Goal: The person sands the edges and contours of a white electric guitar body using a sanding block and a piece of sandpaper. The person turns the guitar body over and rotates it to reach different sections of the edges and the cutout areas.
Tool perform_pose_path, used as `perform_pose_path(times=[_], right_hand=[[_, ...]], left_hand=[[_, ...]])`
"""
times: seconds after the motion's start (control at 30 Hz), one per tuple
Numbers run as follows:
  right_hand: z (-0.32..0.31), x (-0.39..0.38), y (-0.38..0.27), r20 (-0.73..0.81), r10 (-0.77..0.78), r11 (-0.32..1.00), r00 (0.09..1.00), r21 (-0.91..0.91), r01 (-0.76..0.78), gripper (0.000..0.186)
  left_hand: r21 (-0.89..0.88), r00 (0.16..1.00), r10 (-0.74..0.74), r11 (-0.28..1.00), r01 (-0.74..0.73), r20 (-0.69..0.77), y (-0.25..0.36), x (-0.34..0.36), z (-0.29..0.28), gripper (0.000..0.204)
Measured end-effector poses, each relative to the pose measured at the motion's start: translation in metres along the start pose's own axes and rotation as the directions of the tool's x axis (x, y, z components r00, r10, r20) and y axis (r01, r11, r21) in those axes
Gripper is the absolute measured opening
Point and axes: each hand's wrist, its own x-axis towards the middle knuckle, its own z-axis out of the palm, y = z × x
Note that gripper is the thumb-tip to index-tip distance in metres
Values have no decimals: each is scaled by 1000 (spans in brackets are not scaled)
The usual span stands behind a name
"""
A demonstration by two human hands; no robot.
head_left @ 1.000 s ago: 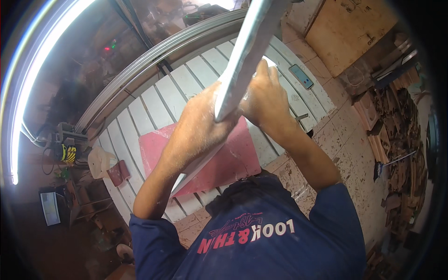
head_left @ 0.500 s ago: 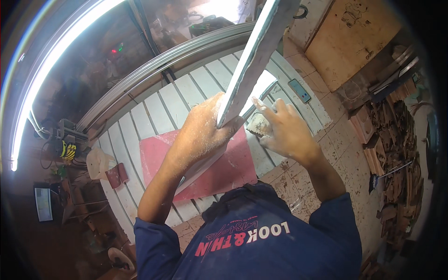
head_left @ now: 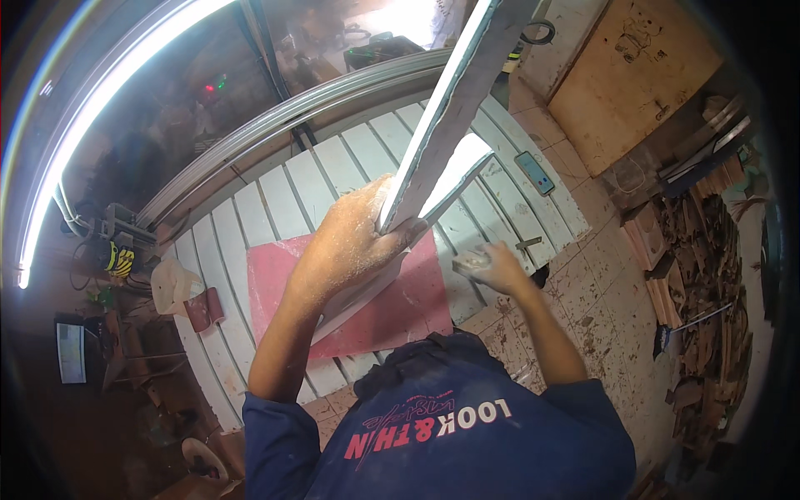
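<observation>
My left hand [head_left: 350, 237], white with dust, is closed around the near end of a long white board [head_left: 454, 117] with a grey side and a rough edge, tilted up and away over the bench. Beside it a second white face [head_left: 458, 171] shows; whether it belongs to the same piece I cannot tell. Under my left hand lies a pink sheet [head_left: 275, 283]. My right hand [head_left: 504, 271] is apart from the board, low over the right side of the bench. Its fingers are closed on a small dusty pad [head_left: 472, 261], whose kind is unclear.
The slatted white bench [head_left: 250, 212] carries a phone-like device [head_left: 534, 172], a small flat strip [head_left: 528, 243] and, at left, a whitish cloth-like thing [head_left: 171, 285] beside a dark red block [head_left: 202, 310]. A metal rail [head_left: 292, 100] runs behind. Wood offcuts [head_left: 708, 333] pile up at right.
My right hand has drawn back from beside the board, down toward the bench's near right edge, with the pad. My left hand keeps its hold; the board has shifted only slightly.
</observation>
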Motion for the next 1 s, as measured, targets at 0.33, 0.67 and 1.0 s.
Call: perform_pose_path(times=[0.33, 0.67, 1.0], right_hand=[[7, 30, -69, -438, -174, 710, 882, 564, 421, 85], [-76, -13, -151, -521, -359, 593, 775, 513, 620, 113], [-64, 0, -196, -661, -326, -74, 676, 731, 678, 36]], left_hand=[[76, 988, -139, 988, 134, 70, 7, -23, -3, 45], [190, 931, -295, 922, 336, -217, -11, -99, 4, 65], [50, 777, -184, 962, 267, -603, -88, -161, 94, 65]])
